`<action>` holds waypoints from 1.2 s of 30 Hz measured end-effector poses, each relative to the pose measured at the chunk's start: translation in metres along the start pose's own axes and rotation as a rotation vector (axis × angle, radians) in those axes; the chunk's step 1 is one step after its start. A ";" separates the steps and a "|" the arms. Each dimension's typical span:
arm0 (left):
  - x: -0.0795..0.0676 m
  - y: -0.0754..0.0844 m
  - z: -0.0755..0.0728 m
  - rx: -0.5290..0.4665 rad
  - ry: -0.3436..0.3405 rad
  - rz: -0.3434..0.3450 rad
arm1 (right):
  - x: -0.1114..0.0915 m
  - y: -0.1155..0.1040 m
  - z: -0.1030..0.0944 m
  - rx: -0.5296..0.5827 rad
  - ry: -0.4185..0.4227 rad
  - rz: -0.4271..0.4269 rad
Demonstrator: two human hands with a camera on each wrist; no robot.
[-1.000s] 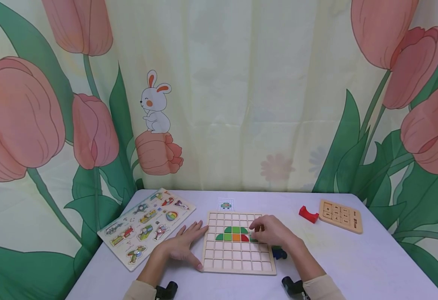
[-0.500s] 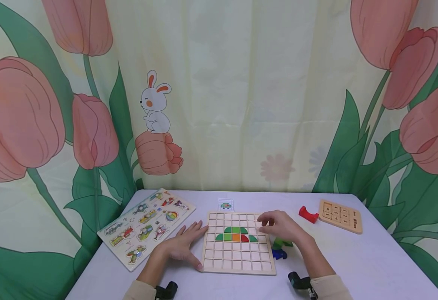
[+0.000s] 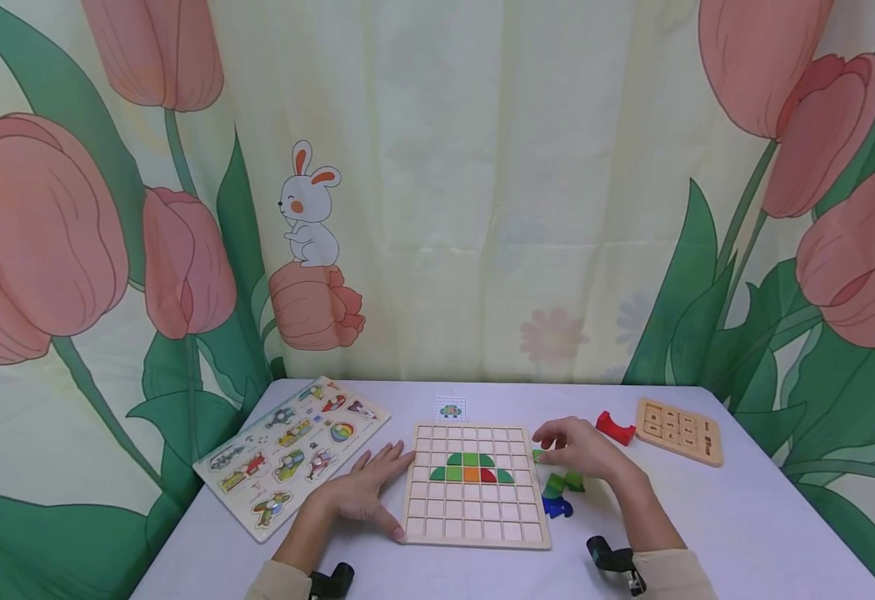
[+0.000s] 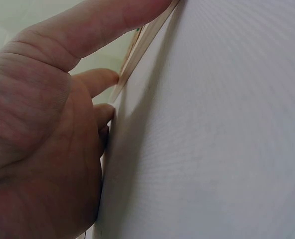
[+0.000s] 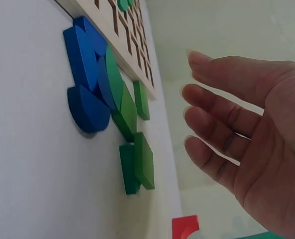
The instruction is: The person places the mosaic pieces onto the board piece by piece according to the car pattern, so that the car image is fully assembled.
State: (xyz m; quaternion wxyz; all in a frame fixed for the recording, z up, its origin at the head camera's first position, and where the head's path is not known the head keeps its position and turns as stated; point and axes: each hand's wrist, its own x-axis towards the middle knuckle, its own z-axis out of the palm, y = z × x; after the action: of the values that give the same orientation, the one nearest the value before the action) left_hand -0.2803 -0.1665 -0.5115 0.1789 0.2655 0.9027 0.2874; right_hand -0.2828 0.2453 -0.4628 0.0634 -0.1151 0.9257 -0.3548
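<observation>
A wooden grid board (image 3: 475,546) lies before me, with green, orange and red blocks (image 3: 471,474) set in two rows of its cells. My left hand (image 3: 366,492) rests along the board's left side, thumb at the near corner and fingers spread; the left wrist view has the fingertips at the edge. Past the board's right edge hovers my right hand (image 3: 576,446), fingers slightly bent and nothing between them in the right wrist view. Beneath it are loose green blocks (image 5: 144,162), with one light green block (image 5: 142,100) beside the board edge. Blue blocks (image 5: 80,55) cluster nearer me.
A small pattern card (image 3: 450,408) lies behind the grid board. On the left is a picture puzzle board (image 3: 287,425). A red arch-shaped piece (image 3: 615,428) and a wooden board with square tiles (image 3: 679,431) sit at the back right. A tulip-print curtain hangs behind the table.
My right hand has moved right, from over the grid to beyond its right edge, uncovering the loose green blocks. My left hand and the board have stayed in place.
</observation>
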 end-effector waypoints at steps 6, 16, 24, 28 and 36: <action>0.001 0.000 0.000 0.004 0.003 -0.012 | -0.003 0.010 -0.009 -0.002 -0.004 -0.012; 0.000 0.001 0.000 0.003 0.008 -0.013 | -0.011 0.024 -0.022 0.026 -0.106 -0.024; 0.000 0.000 0.000 0.008 0.008 -0.014 | -0.020 0.028 -0.028 0.063 -0.196 -0.014; 0.000 0.000 0.000 0.011 0.006 -0.015 | -0.022 0.029 -0.030 0.077 -0.240 0.021; 0.001 -0.001 0.001 0.008 0.006 -0.026 | -0.024 0.029 -0.029 0.041 -0.214 0.060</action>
State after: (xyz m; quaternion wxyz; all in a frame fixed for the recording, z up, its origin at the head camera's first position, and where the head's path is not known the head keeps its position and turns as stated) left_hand -0.2808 -0.1663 -0.5125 0.1786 0.2536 0.9079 0.2821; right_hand -0.2707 0.2910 -0.4594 0.1750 -0.1232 0.9092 -0.3572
